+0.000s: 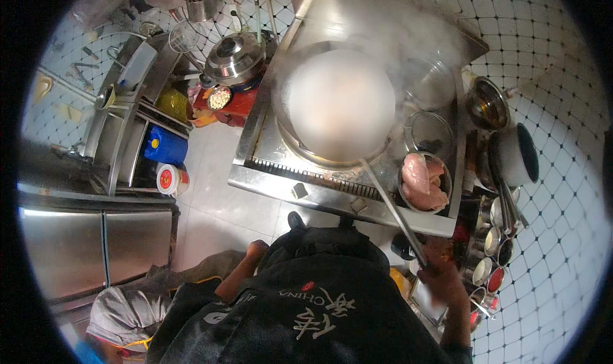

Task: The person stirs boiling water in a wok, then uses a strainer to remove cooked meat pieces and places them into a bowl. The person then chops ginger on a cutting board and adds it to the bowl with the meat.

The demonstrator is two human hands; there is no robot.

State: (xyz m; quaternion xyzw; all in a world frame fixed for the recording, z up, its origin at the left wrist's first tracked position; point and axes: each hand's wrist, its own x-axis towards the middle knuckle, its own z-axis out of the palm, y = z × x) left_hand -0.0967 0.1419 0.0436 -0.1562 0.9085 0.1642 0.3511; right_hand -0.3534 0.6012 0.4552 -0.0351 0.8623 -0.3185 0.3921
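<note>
My right hand is closed around the end of a long metal handle. The handle slants up to the rim of a large wok on the steel stove; its far end is hidden. A pale blur and steam cover the wok's contents. Close to the handle, at the stove's front right, a round bowl holds pieces of raw pink meat, probably chicken. My left hand hangs by my left hip, away from the stove, and I cannot make out its fingers.
Wire strainers lie right of the wok. Pots and several seasoning containers line the right wall. Leftward are a lidded pot, a bowl of pale pieces, a blue jerrycan and a white tub. Another person's grey clothing shows lower left.
</note>
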